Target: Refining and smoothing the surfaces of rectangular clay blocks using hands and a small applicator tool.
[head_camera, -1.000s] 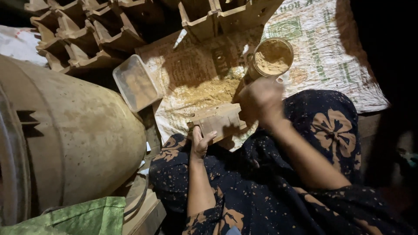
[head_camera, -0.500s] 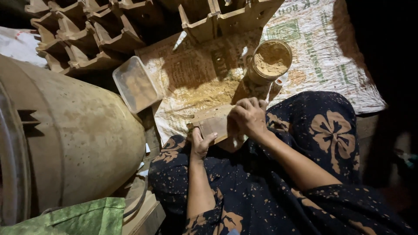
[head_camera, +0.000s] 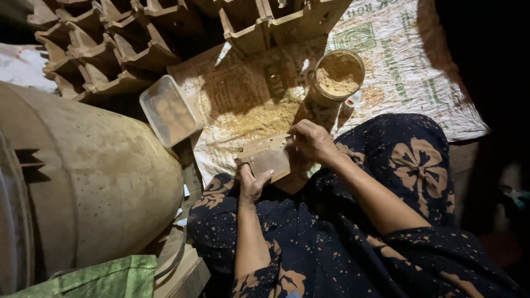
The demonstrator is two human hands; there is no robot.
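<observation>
My left hand (head_camera: pixel 253 182) grips the near left edge of a small rectangular wooden mould (head_camera: pixel 266 157) that rests on a printed woven sack (head_camera: pixel 397 60). My right hand (head_camera: pixel 311 142) lies on the mould's right end, fingers curled down onto it. Just beyond the mould stands a round cup (head_camera: pixel 337 75) filled with tan powder. More of that powder (head_camera: pixel 259 117) is scattered on the sack between cup and mould. My lap is covered by dark cloth with a pale flower print (head_camera: pixel 408 160).
A big dusty drum (head_camera: pixel 94 176) lies on its side at the left. A clear rectangular plastic tub (head_camera: pixel 170 110) sits beside the sack. Stacks of angular moulded pieces (head_camera: pixel 105 49) fill the far side. Green cloth (head_camera: pixel 105 278) lies at the bottom left.
My right hand came down from beside the cup to the right end of the mould and has settled on it. The left hand has kept its hold.
</observation>
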